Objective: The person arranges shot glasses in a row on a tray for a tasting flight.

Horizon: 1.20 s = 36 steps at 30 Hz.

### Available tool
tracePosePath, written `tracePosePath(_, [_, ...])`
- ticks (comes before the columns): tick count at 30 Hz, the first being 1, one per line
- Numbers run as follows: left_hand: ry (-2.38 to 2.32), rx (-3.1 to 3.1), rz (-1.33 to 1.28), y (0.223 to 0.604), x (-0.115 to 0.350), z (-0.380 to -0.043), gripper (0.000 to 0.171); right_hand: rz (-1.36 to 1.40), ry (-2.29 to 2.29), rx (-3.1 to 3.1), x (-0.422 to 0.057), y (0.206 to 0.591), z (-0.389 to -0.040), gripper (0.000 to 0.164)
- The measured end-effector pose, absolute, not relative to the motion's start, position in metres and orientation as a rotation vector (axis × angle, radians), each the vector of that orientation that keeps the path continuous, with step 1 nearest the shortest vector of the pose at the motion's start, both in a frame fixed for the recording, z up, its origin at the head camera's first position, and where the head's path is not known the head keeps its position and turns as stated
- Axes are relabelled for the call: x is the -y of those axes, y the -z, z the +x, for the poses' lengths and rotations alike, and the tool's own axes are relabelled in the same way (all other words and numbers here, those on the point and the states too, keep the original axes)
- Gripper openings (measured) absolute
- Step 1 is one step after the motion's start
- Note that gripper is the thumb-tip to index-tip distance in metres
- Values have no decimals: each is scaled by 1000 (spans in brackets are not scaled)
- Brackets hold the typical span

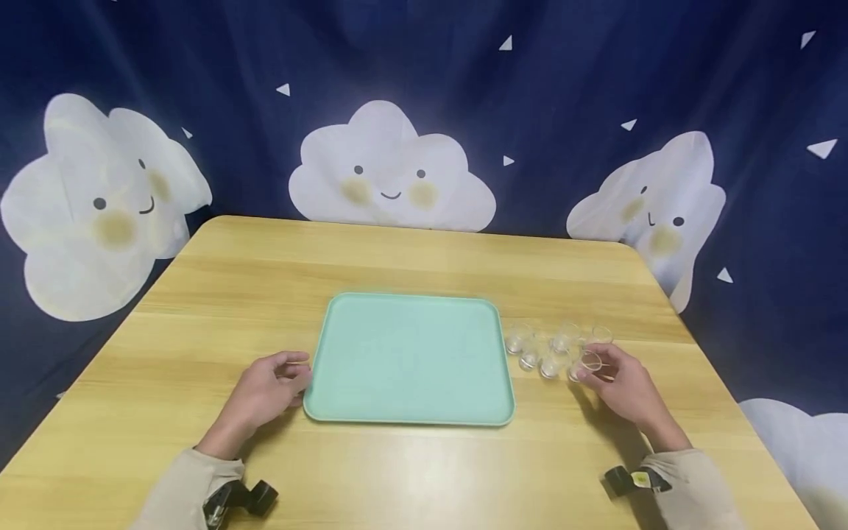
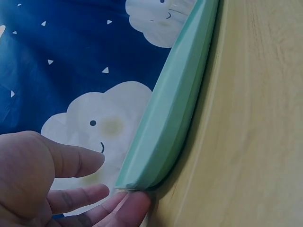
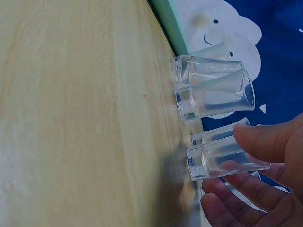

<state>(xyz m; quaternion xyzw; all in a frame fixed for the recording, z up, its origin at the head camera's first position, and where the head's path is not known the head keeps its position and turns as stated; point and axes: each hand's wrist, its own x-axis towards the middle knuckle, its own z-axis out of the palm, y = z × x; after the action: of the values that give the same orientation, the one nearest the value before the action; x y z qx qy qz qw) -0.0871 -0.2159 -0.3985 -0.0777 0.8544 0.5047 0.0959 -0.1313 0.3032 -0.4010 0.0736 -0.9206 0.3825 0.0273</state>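
Observation:
A pale green tray lies flat before me, its left edge beside my left hand. In the left wrist view the fingertips are right at the tray's near-left corner, with thumb and fingers spread and holding nothing. On the right, small clear shot glasses stand upright in a cluster. My right hand has thumb and fingers around the nearest-right shot glass, the thumb at its upper side and a finger showing through the glass. Its base is close over the table.
Several other shot glasses stand close by, among them one shot glass left of the held one and one right beside the tray's right edge. The wooden table runs back to a dark blue curtain with cloud prints.

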Motion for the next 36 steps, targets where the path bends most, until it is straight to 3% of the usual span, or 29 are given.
tracePosePath(15, [-1626, -2472, -224, 401, 214, -95, 41, 221, -1085, 2811, -303, 394, -129, 37])
tracePosePath(36, [-1447, -2594, -172, 400, 212, -86, 44, 243, -1167, 2804, -294, 356, -130, 43])
